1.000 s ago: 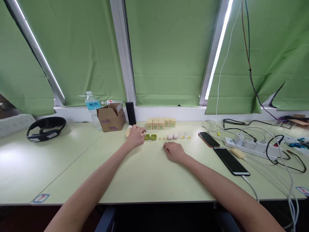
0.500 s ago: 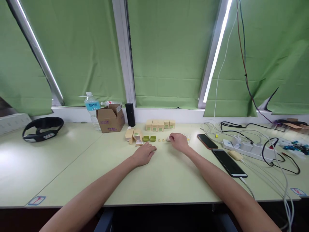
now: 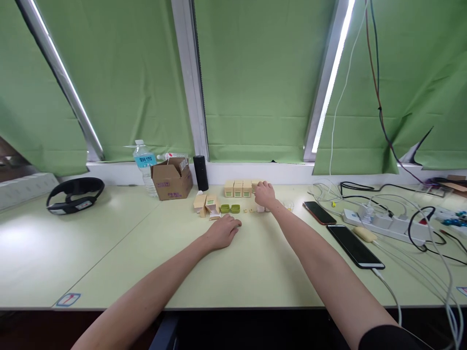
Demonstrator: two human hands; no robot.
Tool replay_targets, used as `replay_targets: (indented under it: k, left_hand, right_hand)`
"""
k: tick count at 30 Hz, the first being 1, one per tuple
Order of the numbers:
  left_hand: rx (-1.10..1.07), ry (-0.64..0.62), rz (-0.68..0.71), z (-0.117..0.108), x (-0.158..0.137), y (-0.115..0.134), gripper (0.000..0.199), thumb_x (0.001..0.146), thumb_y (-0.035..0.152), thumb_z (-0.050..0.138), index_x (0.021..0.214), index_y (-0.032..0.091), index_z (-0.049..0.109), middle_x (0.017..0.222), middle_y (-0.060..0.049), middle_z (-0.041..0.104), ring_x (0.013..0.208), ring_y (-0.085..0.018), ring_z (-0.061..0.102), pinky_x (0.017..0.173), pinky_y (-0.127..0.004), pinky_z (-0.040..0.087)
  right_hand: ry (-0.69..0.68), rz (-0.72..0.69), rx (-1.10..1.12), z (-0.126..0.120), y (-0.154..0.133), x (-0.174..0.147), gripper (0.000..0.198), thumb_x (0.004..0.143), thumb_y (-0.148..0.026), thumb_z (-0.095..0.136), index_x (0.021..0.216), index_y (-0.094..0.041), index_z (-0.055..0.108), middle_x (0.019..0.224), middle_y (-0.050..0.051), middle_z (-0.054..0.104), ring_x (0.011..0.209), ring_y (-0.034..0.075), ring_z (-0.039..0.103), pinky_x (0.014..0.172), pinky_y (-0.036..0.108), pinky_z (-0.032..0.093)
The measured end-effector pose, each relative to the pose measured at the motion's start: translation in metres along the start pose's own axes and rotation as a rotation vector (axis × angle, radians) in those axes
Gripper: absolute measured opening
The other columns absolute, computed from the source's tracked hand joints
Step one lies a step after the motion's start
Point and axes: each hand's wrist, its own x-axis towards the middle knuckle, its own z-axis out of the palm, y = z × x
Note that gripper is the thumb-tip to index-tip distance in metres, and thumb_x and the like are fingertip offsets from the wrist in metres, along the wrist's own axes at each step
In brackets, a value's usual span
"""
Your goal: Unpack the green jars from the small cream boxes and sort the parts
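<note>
Left hand (image 3: 223,232) on the table (image 3: 255,272) at twelve o'clock, fingers loosely curled, grip hidden. Beyond it, two green trays (image 3: 235,211). Right hand (image 3: 265,194) toward half past twelve, fingers at a small box (image 3: 254,184), hold impossible to tell; three boxes (image 3: 238,189) alongside, labels unreadable. Near eleven, purple-printed carton (image 3: 171,183), then bottle (image 3: 145,169), blue label (image 3: 145,160) apparently 飘雪.

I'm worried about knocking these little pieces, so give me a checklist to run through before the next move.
1. Left hand apart from the green containers: ok, a gap shows.
2. Right hand gripping one of the back-row boxes: cannot tell, the fingers hide any contact.
3. Pink cylinders fully visible: not ok, the right arm partly covers them.
4. Green containers standing side by side: ok.
5. Larger phone apart from the right arm: ok, it lies to its right.
</note>
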Motion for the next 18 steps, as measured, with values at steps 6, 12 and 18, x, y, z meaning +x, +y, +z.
replay_targets:
  k: [6, 12, 18]
  left_hand:
    - [-0.002, -0.011, -0.01, 0.0, 0.001, 0.001, 0.029, 0.098, 0.024, 0.041, 0.115, 0.022, 0.065, 0.111, -0.012, 0.069, 0.11, -0.029, 0.058, 0.089, -0.042, 0.048]
    - [-0.003, 0.001, -0.004, 0.002, 0.002, 0.0, 0.024, 0.097, 0.022, 0.045, 0.113, 0.022, 0.063, 0.11, -0.01, 0.069, 0.109, -0.028, 0.059, 0.086, -0.039, 0.048]
    - [0.005, 0.025, 0.018, 0.003, 0.003, 0.0, 0.025, 0.096, 0.019, 0.043, 0.111, 0.02, 0.063, 0.109, -0.011, 0.07, 0.105, -0.029, 0.059, 0.083, -0.04, 0.048]
  right_hand:
    - [-0.053, 0.012, -0.048, 0.005, -0.003, 0.012, 0.048, 0.087, -0.012, 0.054, 0.134, -0.019, 0.058, 0.134, 0.019, 0.058, 0.125, 0.033, 0.046, 0.1, 0.043, 0.033]
    - [-0.093, 0.047, -0.071, 0.004, 0.015, 0.01, 0.053, 0.088, -0.012, 0.054, 0.141, -0.02, 0.053, 0.135, 0.019, 0.057, 0.127, 0.033, 0.045, 0.1, 0.043, 0.031]
    - [-0.104, 0.022, -0.051, 0.013, -0.001, 0.014, 0.071, 0.089, -0.013, 0.054, 0.156, -0.024, 0.034, 0.143, 0.016, 0.053, 0.133, 0.033, 0.041, 0.104, 0.043, 0.03]
